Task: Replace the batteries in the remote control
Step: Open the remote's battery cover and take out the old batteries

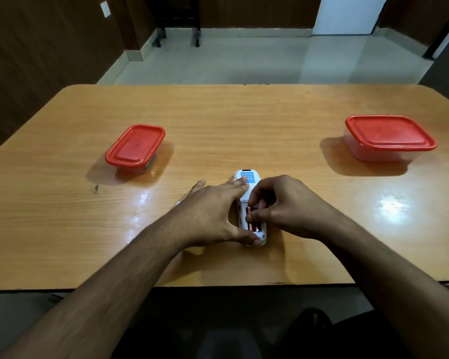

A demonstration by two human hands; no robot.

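A white remote control (252, 177) lies face down near the middle of the wooden table (218, 125), its battery bay uncovered. Two copper-coloured batteries (253, 225) lie in the bay. My left hand (213, 213) rests on the remote's left side, fingers stretched along it and thumb at its near end, holding it down. My right hand (280, 203) hovers over the bay from the right, its thumb and fingertips pinching one of the batteries. The middle of the remote is hidden under my fingers. Something white shows under my left wrist, too hidden to name.
A small clear container with a red lid (135, 147) stands at the left. A larger one with a red lid (389, 136) stands at the far right. The table's near edge runs just below my forearms. Tiled floor and chair legs lie beyond the table.
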